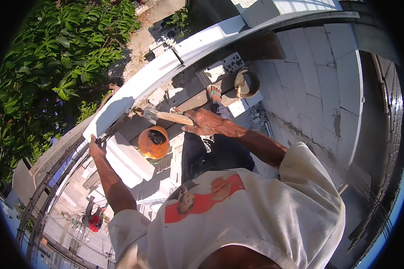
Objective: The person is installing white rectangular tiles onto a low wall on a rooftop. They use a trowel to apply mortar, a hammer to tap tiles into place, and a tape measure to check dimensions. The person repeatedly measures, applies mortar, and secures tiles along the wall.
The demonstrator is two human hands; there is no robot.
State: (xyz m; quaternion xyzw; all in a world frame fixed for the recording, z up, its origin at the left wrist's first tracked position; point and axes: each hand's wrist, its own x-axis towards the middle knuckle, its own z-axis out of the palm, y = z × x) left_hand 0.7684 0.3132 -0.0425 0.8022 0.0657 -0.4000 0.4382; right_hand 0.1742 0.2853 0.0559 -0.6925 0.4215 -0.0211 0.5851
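A row of white blocks runs diagonally along the top of the wall in front of me. My left hand grips the near left end of this row, with the thumb up against the block's edge. In my right hand is a wooden-handled hammer, its fingers wrapped round the handle. The hammer's grey metal head points left, close to the inner side of the blocks. Just below the head stands an orange bucket with something dark inside.
A dark bucket with a stick in it stands beyond my sandalled foot on a dark plank. A block wall rises at right. Leafy branches are outside the wall. Far below at left is a person in a red helmet.
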